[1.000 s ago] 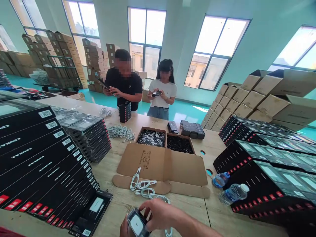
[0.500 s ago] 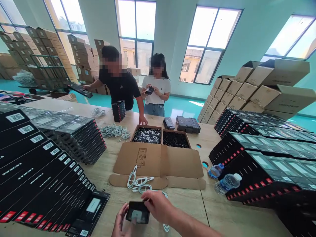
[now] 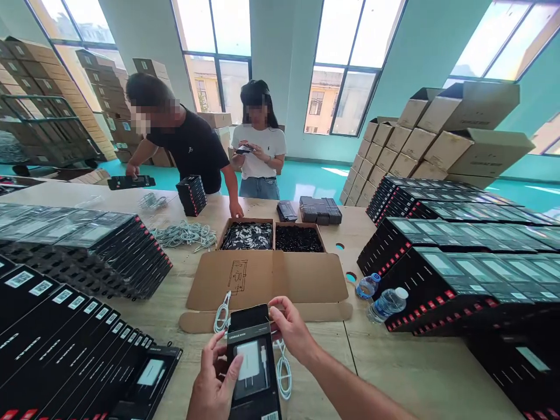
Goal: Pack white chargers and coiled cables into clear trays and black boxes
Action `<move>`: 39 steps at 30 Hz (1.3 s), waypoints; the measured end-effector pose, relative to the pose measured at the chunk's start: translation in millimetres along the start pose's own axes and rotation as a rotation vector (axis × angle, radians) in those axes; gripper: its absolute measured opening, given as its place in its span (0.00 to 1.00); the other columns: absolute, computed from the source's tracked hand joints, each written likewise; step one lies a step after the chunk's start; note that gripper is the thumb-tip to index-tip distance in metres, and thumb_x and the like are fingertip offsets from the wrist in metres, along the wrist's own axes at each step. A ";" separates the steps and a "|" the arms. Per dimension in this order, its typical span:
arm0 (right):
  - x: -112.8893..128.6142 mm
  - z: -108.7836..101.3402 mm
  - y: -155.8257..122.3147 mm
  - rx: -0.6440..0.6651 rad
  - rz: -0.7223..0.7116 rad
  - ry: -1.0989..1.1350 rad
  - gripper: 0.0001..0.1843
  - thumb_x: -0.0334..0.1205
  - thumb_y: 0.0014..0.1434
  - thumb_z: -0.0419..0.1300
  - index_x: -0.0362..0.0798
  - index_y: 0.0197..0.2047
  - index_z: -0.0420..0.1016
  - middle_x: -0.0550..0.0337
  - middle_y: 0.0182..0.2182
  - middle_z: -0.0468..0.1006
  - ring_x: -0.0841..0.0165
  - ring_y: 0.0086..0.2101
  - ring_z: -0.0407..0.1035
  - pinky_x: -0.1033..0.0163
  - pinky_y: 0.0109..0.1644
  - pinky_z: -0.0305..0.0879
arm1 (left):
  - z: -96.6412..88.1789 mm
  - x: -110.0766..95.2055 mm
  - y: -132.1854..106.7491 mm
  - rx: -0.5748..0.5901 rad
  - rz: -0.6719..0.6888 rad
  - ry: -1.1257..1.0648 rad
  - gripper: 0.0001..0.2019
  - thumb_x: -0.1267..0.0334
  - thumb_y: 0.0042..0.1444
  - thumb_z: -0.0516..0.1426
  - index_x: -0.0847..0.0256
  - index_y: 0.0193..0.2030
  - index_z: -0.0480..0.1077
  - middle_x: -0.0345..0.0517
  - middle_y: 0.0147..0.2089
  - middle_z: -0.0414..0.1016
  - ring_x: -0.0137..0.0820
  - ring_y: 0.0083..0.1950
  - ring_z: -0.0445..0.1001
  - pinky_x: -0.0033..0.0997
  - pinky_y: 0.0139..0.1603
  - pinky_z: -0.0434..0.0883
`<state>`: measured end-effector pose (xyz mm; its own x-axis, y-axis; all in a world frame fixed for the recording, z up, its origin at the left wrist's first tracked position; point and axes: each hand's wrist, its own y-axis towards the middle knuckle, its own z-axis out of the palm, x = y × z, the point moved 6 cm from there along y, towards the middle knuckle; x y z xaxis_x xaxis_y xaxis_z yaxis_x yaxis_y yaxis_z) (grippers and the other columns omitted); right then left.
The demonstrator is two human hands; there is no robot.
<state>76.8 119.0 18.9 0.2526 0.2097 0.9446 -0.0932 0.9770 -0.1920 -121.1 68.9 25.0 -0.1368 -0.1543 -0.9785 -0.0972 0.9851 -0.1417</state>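
Right now, I see the left hand [image 3: 214,379] grasping a black box [image 3: 252,373], the right hand [image 3: 291,332] pinching its top flap [image 3: 249,316], near a coiled white cable [image 3: 284,380].

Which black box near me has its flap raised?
The box in your left hand; its flap stands up beside your right hand. The stacked boxes left and right show none raised.
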 end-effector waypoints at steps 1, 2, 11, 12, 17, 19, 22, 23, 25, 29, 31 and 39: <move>7.7 -3.0 -9.4 0.028 -0.024 0.012 0.29 0.65 0.53 0.66 0.53 0.45 0.66 0.65 0.31 0.74 0.70 0.26 0.67 0.66 0.29 0.62 | 5.6 -5.8 -3.3 0.025 -0.023 -0.007 0.37 0.42 0.51 0.65 0.53 0.64 0.61 0.52 0.54 0.79 0.44 0.44 0.83 0.40 0.41 0.82; 13.0 -6.1 -19.5 0.056 -0.042 0.014 0.29 0.63 0.52 0.68 0.52 0.45 0.67 0.64 0.33 0.75 0.70 0.28 0.68 0.66 0.31 0.63 | 11.4 -9.5 -6.8 0.046 -0.046 -0.016 0.37 0.41 0.51 0.64 0.52 0.64 0.61 0.52 0.55 0.79 0.44 0.45 0.82 0.40 0.41 0.82; 4.5 -55.7 -70.9 -0.118 -0.081 -0.137 0.19 0.54 0.55 0.66 0.47 0.28 0.71 0.59 0.32 0.75 0.65 0.37 0.69 0.62 0.41 0.63 | 56.9 -4.1 -23.5 0.131 -0.133 -0.071 0.26 0.38 0.41 0.67 0.56 0.39 0.74 0.49 0.46 0.82 0.46 0.47 0.81 0.39 0.43 0.79; 5.5 -58.1 -73.1 -0.136 -0.095 -0.123 0.18 0.53 0.55 0.67 0.47 0.29 0.71 0.59 0.33 0.76 0.65 0.38 0.69 0.62 0.42 0.63 | 58.3 -7.1 -22.0 0.118 -0.121 -0.062 0.26 0.39 0.39 0.68 0.57 0.37 0.75 0.49 0.44 0.82 0.46 0.47 0.80 0.39 0.45 0.79; 18.6 -58.6 -79.5 -0.112 -0.083 -0.032 0.19 0.50 0.50 0.72 0.49 0.35 0.69 0.62 0.33 0.77 0.68 0.33 0.69 0.64 0.37 0.63 | 67.3 -37.5 -12.7 0.207 -0.119 -0.033 0.24 0.41 0.42 0.68 0.57 0.37 0.73 0.46 0.37 0.82 0.43 0.44 0.80 0.39 0.47 0.77; 26.0 -58.2 -78.5 -0.063 -0.049 -0.060 0.20 0.52 0.48 0.74 0.48 0.34 0.72 0.63 0.31 0.77 0.69 0.32 0.68 0.64 0.36 0.63 | 71.7 -51.0 -9.3 0.294 -0.115 0.042 0.23 0.40 0.42 0.67 0.57 0.34 0.75 0.45 0.34 0.81 0.43 0.41 0.79 0.39 0.46 0.77; 35.7 -59.7 -73.8 0.015 0.045 -0.051 0.22 0.54 0.44 0.75 0.46 0.34 0.79 0.63 0.29 0.78 0.71 0.30 0.68 0.64 0.37 0.63 | 77.2 -62.8 -5.5 0.405 -0.136 0.105 0.23 0.38 0.41 0.66 0.57 0.33 0.78 0.45 0.33 0.81 0.40 0.38 0.77 0.37 0.41 0.76; 38.2 -60.1 -72.0 0.043 0.085 -0.043 0.23 0.55 0.44 0.75 0.45 0.34 0.81 0.64 0.28 0.78 0.71 0.29 0.67 0.64 0.36 0.62 | 78.7 -64.2 -4.8 0.435 -0.154 0.103 0.24 0.38 0.42 0.65 0.57 0.33 0.79 0.45 0.32 0.80 0.39 0.36 0.76 0.36 0.39 0.75; 42.7 -60.1 -69.4 0.094 0.147 -0.045 0.23 0.56 0.43 0.75 0.44 0.32 0.83 0.64 0.25 0.77 0.72 0.27 0.66 0.64 0.34 0.60 | 80.3 -66.1 -4.1 0.476 -0.159 0.102 0.23 0.37 0.43 0.64 0.58 0.31 0.78 0.43 0.30 0.78 0.37 0.33 0.73 0.34 0.36 0.73; 47.4 -58.6 -69.1 0.161 0.147 -0.048 0.19 0.52 0.42 0.76 0.44 0.28 0.83 0.63 0.26 0.78 0.72 0.29 0.65 0.65 0.35 0.58 | 78.4 -67.6 -4.3 0.484 -0.091 0.129 0.21 0.40 0.46 0.63 0.58 0.28 0.77 0.40 0.27 0.72 0.33 0.31 0.67 0.31 0.33 0.68; 44.7 -58.6 -70.6 0.176 0.149 -0.034 0.19 0.52 0.42 0.76 0.45 0.28 0.83 0.62 0.28 0.78 0.71 0.30 0.66 0.65 0.35 0.59 | 76.9 -66.0 -4.8 0.484 -0.082 0.134 0.21 0.39 0.47 0.62 0.58 0.28 0.77 0.40 0.27 0.71 0.33 0.31 0.66 0.31 0.34 0.67; 51.2 -53.3 -61.8 0.265 0.186 -0.064 0.18 0.53 0.45 0.74 0.45 0.30 0.84 0.60 0.32 0.80 0.70 0.32 0.68 0.64 0.37 0.63 | 75.9 -71.1 2.7 0.549 -0.087 0.191 0.22 0.39 0.49 0.62 0.58 0.27 0.76 0.41 0.27 0.72 0.34 0.32 0.66 0.30 0.34 0.65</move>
<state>146.8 71.5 64.9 0.1478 0.3728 0.9161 -0.3820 0.8759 -0.2948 -36.8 88.3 82.8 -0.3314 -0.1970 -0.9227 0.4015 0.8555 -0.3269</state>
